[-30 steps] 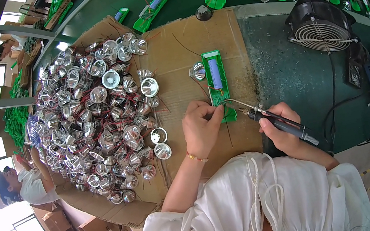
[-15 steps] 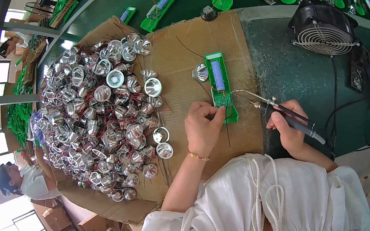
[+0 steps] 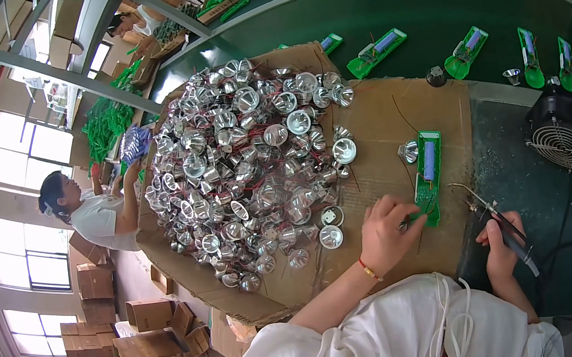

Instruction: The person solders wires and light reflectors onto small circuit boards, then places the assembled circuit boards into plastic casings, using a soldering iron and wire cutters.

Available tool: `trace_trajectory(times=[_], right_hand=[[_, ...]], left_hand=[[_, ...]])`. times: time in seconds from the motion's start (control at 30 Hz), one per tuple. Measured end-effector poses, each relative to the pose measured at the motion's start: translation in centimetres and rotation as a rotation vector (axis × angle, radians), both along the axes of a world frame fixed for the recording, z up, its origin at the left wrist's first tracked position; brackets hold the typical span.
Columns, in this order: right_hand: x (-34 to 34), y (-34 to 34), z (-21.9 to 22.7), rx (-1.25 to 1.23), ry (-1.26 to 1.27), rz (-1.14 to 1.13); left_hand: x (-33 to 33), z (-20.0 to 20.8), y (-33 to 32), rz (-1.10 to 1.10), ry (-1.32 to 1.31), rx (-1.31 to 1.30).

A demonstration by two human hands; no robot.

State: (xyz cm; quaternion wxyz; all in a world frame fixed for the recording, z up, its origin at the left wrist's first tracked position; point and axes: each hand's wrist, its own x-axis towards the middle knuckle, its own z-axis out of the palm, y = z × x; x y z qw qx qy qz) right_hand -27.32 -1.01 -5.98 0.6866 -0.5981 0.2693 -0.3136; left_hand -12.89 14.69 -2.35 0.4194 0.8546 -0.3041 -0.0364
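A green plastic housing point(image 3: 428, 153) lies on the cardboard, holding a purple-blue cylindrical battery point(image 3: 428, 162) and a small green circuit board point(image 3: 425, 192). Against its left side rests a shiny reflector cup point(image 3: 408, 151). My left hand point(image 3: 386, 231) is by the housing's lower left edge, thumb and fingers pinched; a small dark bit shows between them, too small to name. Held in my right hand point(image 3: 503, 246) is a soldering iron point(image 3: 515, 242) with a thin curved metal tube at its front. Its tip stands a little right of the housing, apart from it.
A large heap of reflector cups point(image 3: 246, 170) with red wires fills the cardboard on the left. A black fan point(image 3: 561, 130) stands at right. Several green housings point(image 3: 376, 53) line the far green surface, near a dark round object point(image 3: 436, 76). Another person point(image 3: 97, 212) works at left.
The whole view has swung left, so the bench appears shifted right and lower. My left fingers have drawn back from the circuit board to the housing's edge. The soldering iron stays in my right hand.
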Motion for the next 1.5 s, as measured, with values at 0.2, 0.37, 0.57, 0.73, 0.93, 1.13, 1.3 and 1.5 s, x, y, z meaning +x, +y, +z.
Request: trace_trajectory(times=[0.2,0.37,0.57,0.73,0.93,1.13,1.3,1.5], right_hand=[[0.4,0.3,0.1,-0.008,-0.001,0.007],[-0.1,0.3,0.2,-0.010,0.018,-0.001],[-0.8,0.8,0.5,-0.065,0.034,-0.016],[0.5,1.2,2.1,0.018,-0.008,0.154],[0.9,1.4,1.9,0.017,0.029,0.176],[0.9,1.4,1.7,0.045,0.036,0.162],[1.2,1.4,1.9,0.070,0.037,0.163],[1.5,1.6,1.8,0.048,0.042,0.171]], left_hand=[[-0.4,-0.7,0.6,-0.203,-0.445,0.213],[-0.2,0.5,1.6,-0.175,-0.500,0.172],[1.6,0.8,2.0,0.007,-0.114,0.014],[1.4,0.0,1.0,0.034,0.078,-0.008],[1.4,-1.6,-0.1,0.002,0.108,-0.039],[0.9,-1.0,-0.4,0.001,0.160,-0.038],[0.7,-1.0,-0.6,0.027,0.179,-0.035],[0.8,-1.2,-0.9,0.050,0.136,-0.049]])
